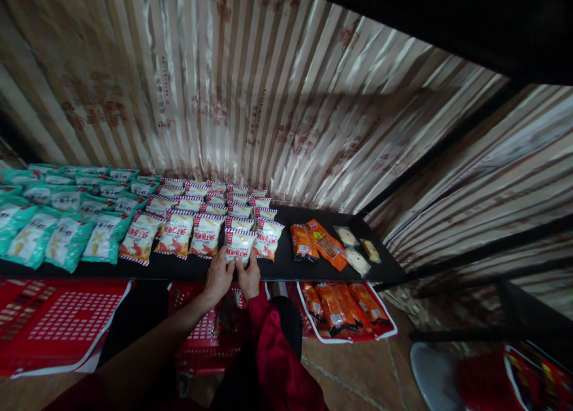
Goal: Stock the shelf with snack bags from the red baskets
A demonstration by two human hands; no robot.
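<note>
**White packet, both hands on, front of shelf**

Nearest: red basket (197,363) under my arms, one dark pack (227,313) inside (label unreadable). Right basket (333,341): orange packs (335,306), lying loose.

At the front edge of the black shelf (284,262): left hand (218,278) and right hand (249,275) closed on the lower part of one white packet (240,246), fingers on either side. It stands upright, ahead of a column of like packets.

Beyond: white rows (174,232) beside teal rows (105,238); both blocks look largely formed, my packet's column reaching furthest forward. To the right, orange pouch (328,247) and clear packets (357,260) lie flat, unranked. Behind all, striped sheeting (215,101).
</note>
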